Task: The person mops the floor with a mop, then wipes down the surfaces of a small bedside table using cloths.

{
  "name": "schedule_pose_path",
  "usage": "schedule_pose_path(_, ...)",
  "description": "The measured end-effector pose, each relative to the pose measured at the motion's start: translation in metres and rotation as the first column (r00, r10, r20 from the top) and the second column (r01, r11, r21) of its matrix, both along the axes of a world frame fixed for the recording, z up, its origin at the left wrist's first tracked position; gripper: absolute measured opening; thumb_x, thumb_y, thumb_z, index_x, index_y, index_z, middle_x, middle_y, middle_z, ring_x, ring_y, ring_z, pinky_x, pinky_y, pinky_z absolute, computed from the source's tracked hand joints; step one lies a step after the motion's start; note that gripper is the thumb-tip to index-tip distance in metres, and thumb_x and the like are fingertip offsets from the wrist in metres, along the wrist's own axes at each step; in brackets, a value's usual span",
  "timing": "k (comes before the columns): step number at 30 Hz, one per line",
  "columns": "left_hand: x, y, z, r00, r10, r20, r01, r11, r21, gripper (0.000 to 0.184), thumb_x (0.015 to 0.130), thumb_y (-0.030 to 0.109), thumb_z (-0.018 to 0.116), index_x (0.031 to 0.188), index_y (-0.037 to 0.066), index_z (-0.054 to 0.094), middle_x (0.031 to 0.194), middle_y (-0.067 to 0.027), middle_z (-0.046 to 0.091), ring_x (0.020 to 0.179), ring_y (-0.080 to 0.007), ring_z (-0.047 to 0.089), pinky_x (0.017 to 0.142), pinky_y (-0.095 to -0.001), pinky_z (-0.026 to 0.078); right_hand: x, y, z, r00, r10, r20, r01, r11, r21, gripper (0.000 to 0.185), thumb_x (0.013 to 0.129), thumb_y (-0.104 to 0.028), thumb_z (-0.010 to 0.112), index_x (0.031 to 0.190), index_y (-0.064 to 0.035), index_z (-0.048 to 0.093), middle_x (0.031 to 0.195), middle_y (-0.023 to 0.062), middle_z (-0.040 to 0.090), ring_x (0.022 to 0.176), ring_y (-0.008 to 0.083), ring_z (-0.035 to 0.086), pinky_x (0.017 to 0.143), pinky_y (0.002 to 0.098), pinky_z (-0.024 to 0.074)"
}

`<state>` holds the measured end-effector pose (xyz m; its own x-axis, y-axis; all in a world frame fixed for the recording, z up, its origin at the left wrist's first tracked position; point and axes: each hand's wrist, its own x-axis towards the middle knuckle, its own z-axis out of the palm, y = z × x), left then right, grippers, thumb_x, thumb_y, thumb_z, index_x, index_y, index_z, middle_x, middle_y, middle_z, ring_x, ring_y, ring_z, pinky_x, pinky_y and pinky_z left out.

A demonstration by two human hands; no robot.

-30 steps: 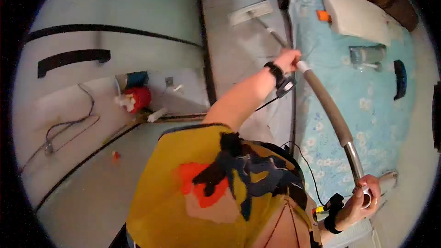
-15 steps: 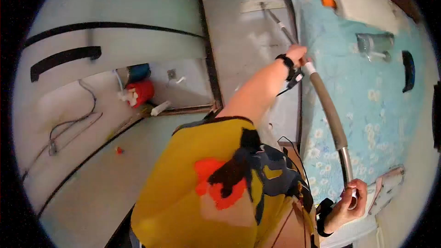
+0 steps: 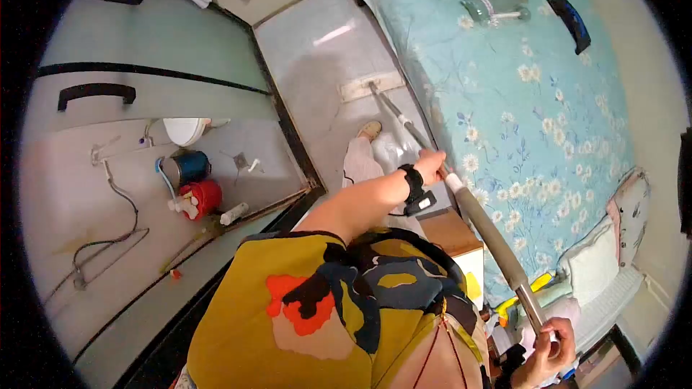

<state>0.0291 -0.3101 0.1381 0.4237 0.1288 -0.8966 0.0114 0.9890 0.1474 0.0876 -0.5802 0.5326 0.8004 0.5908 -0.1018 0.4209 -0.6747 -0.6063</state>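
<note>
A flat mop with a long pole runs from the floor beside the bed to the lower right. Its pale, wide mop head (image 3: 353,89) lies on the grey floor, close to the bed's side. My left hand (image 3: 431,166), a black band at the wrist, is wrapped round the middle of the pole, just below the white collar. At the upper end, my right hand (image 3: 551,355) has its fingers closed around the metal tube of the mop handle (image 3: 494,238). A slippered foot (image 3: 370,130) stands near the mop head.
The bed (image 3: 497,122) with a blue floral sheet borders the floor on the right; a clear plastic bottle (image 3: 497,7) lies on it. Leftward, past a door frame, stand a red bucket (image 3: 205,198) and a blue bucket (image 3: 191,167). A small cabinet (image 3: 454,234) stands beside the bed.
The mop head has come back nearer to me along the bed, and more floor shows beyond it. My view has shifted, bringing the foot and cabinet into sight. Both hands keep their hold.
</note>
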Motion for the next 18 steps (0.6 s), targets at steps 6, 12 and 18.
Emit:
schedule_pose_path(6,-0.015,-0.035,0.02,0.998,-0.054,0.041,0.057,0.996,-0.072,0.01,0.086,0.009,0.046,0.078,0.005,0.041,0.071,-0.0048,0.038,0.06,-0.0184,0.044,0.055,-0.0351,0.044,-0.017,0.001,0.027,0.988,-0.151,-0.033,0.152,0.988,0.033,0.021,0.074,-0.021,0.059,0.071,-0.0037,0.049,0.064,-0.0007,0.041,0.054,0.005,0.035,0.047,0.0193,0.0239)
schedule_pose_path(12,-0.025,-0.007,0.04,0.992,0.014,0.125,-0.011,1.0,-0.019,0.01,0.082,0.008,0.051,0.076,0.002,0.046,0.068,-0.0061,0.043,0.058,-0.02,0.046,0.054,-0.0344,0.044,-0.007,0.003,0.032,0.998,-0.003,0.066,-0.013,0.97,0.244,0.019,0.073,-0.017,0.056,0.072,-0.0007,0.048,0.067,0.0064,0.042,0.062,0.0127,0.037,0.056,0.0243,0.0271)
schedule_pose_path(18,-0.071,0.123,-0.013,0.959,0.035,0.282,-0.103,0.968,0.229,0.009,0.077,0.004,0.053,0.071,0.003,0.046,0.066,-0.0072,0.048,0.06,-0.0217,0.053,0.056,-0.0363,0.049,-0.024,0.13,0.005,0.963,0.268,-0.01,-0.257,0.933,0.251,0.021,0.067,-0.019,0.058,0.074,0.0006,0.058,0.062,0.0132,0.059,0.058,0.0229,0.056,0.056,0.0328,0.0436)
